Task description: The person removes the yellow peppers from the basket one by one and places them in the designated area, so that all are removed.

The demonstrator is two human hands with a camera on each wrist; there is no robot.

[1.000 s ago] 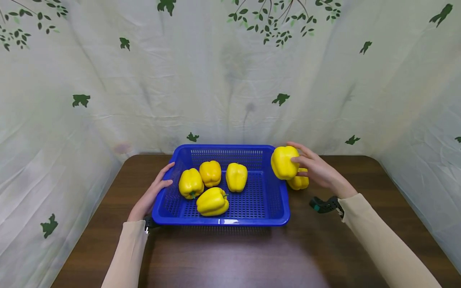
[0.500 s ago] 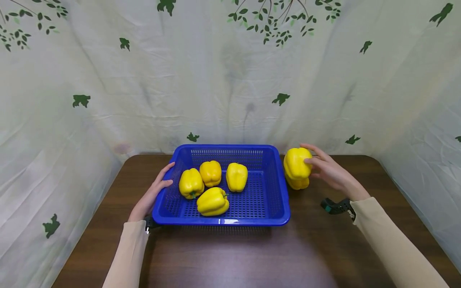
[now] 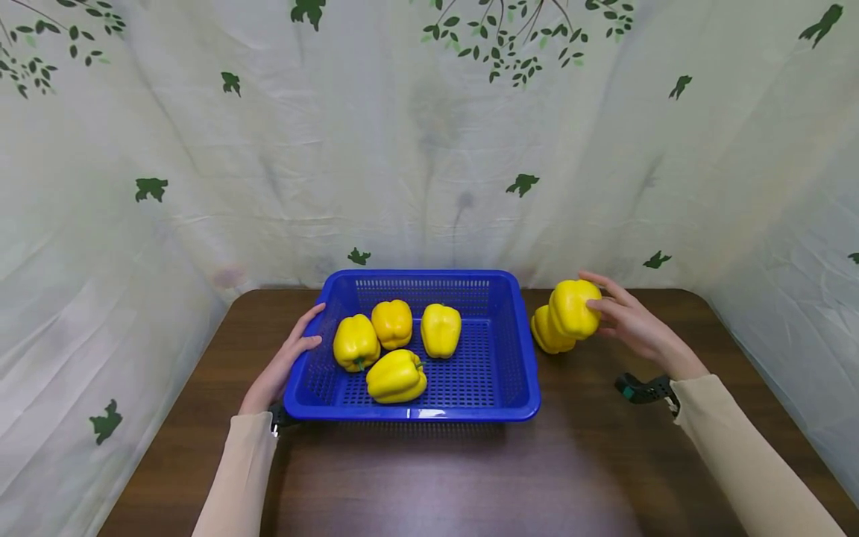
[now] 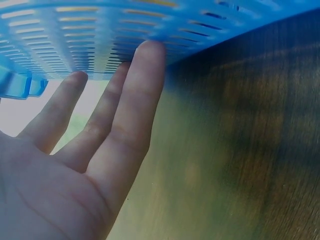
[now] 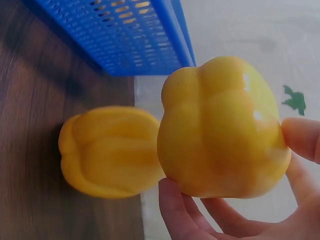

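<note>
In the head view my left hand touches the left side of a blue plastic basket, its thumb and a finger resting on the rim. The left wrist view has straight, spread fingers against the slotted outer wall. Several yellow bell peppers lie in the basket. My right hand grips another yellow bell pepper right of the basket, thumb on one side and fingers on the other. Just left of it, a further bell pepper lies on the table, partly covered by the held one in the head view.
The brown wooden table carries the basket near its back edge. Behind and at the sides hangs a pale cloth with leaf prints. A black strap is on the right wrist.
My right hand has moved right with its bell pepper, away from the basket's right rim and past the pepper on the table. The left hand and basket stay put.
</note>
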